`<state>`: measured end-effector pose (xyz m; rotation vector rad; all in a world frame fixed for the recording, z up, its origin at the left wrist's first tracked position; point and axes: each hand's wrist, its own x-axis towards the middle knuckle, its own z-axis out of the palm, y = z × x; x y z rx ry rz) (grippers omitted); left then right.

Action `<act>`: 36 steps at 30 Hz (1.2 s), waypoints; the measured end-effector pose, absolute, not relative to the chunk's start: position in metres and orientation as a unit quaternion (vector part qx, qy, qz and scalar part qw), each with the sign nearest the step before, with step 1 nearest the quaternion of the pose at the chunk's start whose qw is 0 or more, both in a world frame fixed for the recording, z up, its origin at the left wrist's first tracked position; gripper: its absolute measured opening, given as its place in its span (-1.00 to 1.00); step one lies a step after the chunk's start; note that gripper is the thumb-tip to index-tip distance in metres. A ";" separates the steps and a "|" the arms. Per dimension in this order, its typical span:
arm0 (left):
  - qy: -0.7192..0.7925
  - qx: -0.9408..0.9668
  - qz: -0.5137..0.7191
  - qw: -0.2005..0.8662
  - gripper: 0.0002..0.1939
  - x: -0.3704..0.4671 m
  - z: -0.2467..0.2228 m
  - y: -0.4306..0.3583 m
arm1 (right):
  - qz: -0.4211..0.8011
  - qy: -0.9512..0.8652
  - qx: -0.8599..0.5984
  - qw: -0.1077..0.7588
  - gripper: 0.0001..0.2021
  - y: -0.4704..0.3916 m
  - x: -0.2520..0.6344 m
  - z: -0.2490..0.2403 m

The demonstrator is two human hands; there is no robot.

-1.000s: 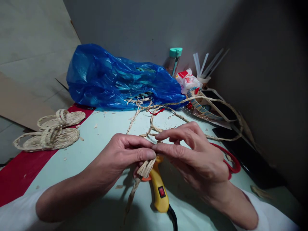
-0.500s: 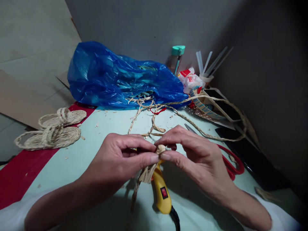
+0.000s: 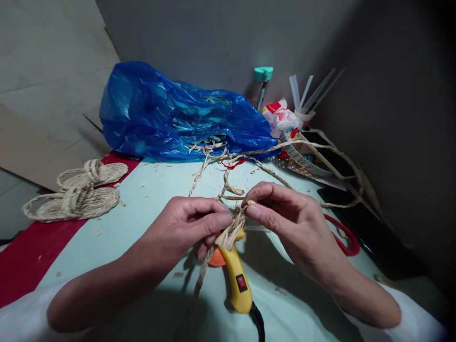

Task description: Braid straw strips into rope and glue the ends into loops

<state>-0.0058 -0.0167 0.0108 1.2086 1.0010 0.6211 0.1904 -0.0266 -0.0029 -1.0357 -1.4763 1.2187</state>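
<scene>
Between my two hands is a small piece of braided straw (image 3: 231,232), its folded strands fanning toward me. My left hand (image 3: 194,223) pinches its left side between thumb and fingers. At its upper right end, the thumb and forefinger of my right hand (image 3: 288,216) are closed on the straw. A straw braid (image 3: 201,280) trails down from below my left hand. Under the straw lies a yellow glue gun (image 3: 238,280) with a red switch and a black cord; its front part is hidden. An orange part (image 3: 216,258) shows beside it.
Two woven straw sandals (image 3: 80,199) lie at the left on a red strip. Behind my hands are a blue plastic bag (image 3: 171,114) and a long straw braid (image 3: 274,173). Red-handled scissors (image 3: 347,240), a dark flat object (image 3: 377,237) and a box (image 3: 306,156) are at the right.
My hands have turned the straw piece, so its braided strands now show. The right hand has shifted up and right to the piece's end, and the fingertips have moved apart.
</scene>
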 end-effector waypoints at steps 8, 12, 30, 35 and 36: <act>0.433 0.521 0.246 0.693 -0.81 -0.005 0.014 -0.016 | 0.491 -0.607 -0.416 0.467 -0.89 -0.029 0.191 -0.002; 0.449 0.523 0.245 0.682 -0.82 -0.005 0.011 -0.016 | 0.467 -0.623 -0.439 0.449 -0.88 -0.031 0.189 0.002; 0.496 0.661 0.268 0.495 -0.82 0.000 0.017 -0.019 | 0.437 -0.627 -0.465 0.448 -0.82 -0.032 0.184 0.002; 0.489 0.647 0.249 0.530 -0.81 -0.005 0.019 -0.016 | 0.475 -0.618 -0.444 0.443 -0.82 -0.028 0.187 0.000; 0.488 0.638 0.248 0.542 -0.81 -0.006 0.020 -0.016 | 0.481 -0.617 -0.438 0.443 -0.82 -0.028 0.188 -0.001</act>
